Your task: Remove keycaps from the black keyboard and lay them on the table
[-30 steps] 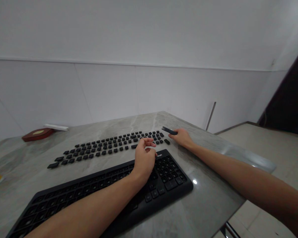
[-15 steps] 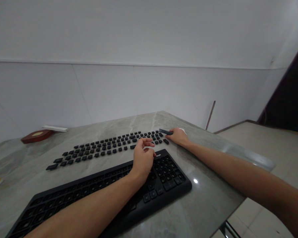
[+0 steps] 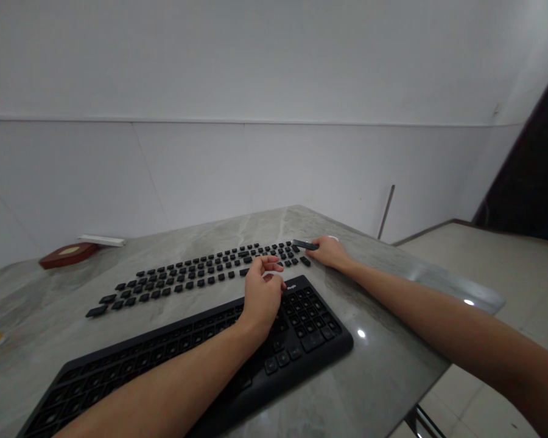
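A dark tool (image 3: 304, 244) juts from pinching right fingers (image 3: 317, 250); parted left fingers (image 3: 265, 261) curl near the keyboard (image 3: 313, 307).

We take this for a plain indoor workroom, perhaps an office, though we cannot tell for certain; we see a grey marble-patterned table (image 3: 393, 371) against a white panelled wall (image 3: 274, 164), with a pale tiled floor (image 3: 506, 261) past its right side. On the table we find a black keyboard (image 3: 301, 325) and loose keycaps (image 3: 201, 273) set out in rows; these tilt us toward an office
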`<state>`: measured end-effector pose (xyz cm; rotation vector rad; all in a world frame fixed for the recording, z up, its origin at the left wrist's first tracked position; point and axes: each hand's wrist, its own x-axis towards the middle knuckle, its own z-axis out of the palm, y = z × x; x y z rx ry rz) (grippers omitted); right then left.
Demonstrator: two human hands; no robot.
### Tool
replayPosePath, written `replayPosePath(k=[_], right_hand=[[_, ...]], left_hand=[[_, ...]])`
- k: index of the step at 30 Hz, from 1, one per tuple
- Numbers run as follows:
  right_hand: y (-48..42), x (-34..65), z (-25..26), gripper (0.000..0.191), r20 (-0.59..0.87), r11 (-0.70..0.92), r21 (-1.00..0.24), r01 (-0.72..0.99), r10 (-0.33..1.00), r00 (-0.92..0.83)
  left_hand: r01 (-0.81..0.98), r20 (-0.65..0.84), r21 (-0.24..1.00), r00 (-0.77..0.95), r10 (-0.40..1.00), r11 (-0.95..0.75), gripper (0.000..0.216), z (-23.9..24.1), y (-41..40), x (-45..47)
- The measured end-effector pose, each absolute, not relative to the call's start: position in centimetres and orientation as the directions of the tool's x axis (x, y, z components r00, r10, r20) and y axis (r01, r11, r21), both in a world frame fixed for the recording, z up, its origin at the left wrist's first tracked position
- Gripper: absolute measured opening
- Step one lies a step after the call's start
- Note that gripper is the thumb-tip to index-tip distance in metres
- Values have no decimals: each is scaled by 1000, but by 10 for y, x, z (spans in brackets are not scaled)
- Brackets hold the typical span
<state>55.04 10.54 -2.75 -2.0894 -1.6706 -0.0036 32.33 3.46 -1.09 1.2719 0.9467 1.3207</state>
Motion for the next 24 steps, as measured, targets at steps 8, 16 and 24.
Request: replayPosePath(k=[8,16,24], right_hand=[[93,547,-12,27,243,-144,-428,892,932,267],[88,539,-15,25,178,-169,-440,882,946,270],[89,536,-18,29,187,-172,-435,884,943,276]], left_hand=[[-156,180,974,102,978,-163,38,-11,33,322],[-143,181,976,100,978,-166,37,-10,32,322],[-150,188,974,103,977,-172,37,-11,33,323]])
